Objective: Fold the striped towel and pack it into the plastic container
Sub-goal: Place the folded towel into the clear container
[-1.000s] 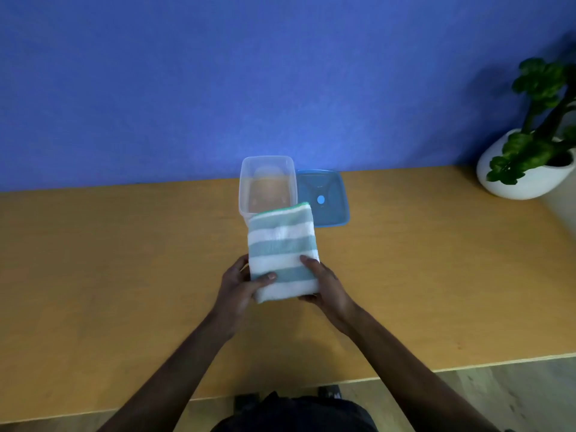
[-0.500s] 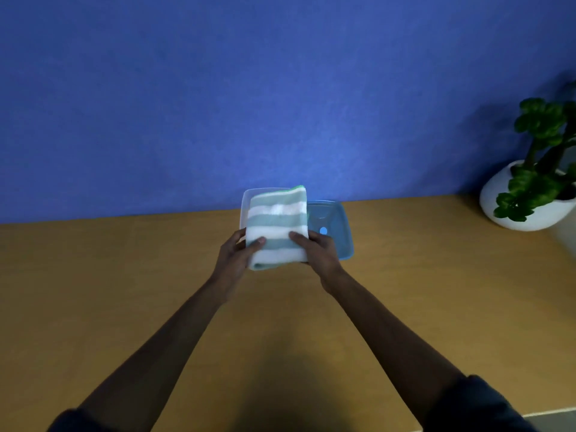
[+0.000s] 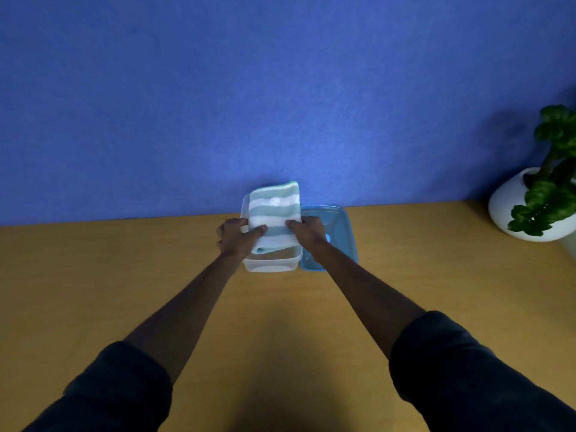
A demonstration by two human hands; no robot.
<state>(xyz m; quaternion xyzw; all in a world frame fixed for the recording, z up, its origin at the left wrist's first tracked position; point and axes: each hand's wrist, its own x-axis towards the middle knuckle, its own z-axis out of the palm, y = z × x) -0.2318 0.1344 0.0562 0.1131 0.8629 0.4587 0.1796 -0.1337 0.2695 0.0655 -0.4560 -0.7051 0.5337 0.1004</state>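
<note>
The folding looks done and the packing step is in hand. The folded striped towel is held tilted over the clear plastic container, its near end dipping inside the rim and its far end raised above the back wall. The left hand has its grip clamped on the towel's left edge, thumb on top; the right hand grips the right edge likewise. Whether the towel's low end already touches the container floor I cannot tell.

Next, I judge, the far end must be lowered and pressed flat so the bundle sits inside the walls.

On the worktop: 1 towel, 1 container, 1 blue lid touching its right side, and 1 potted plant well apart.
</note>
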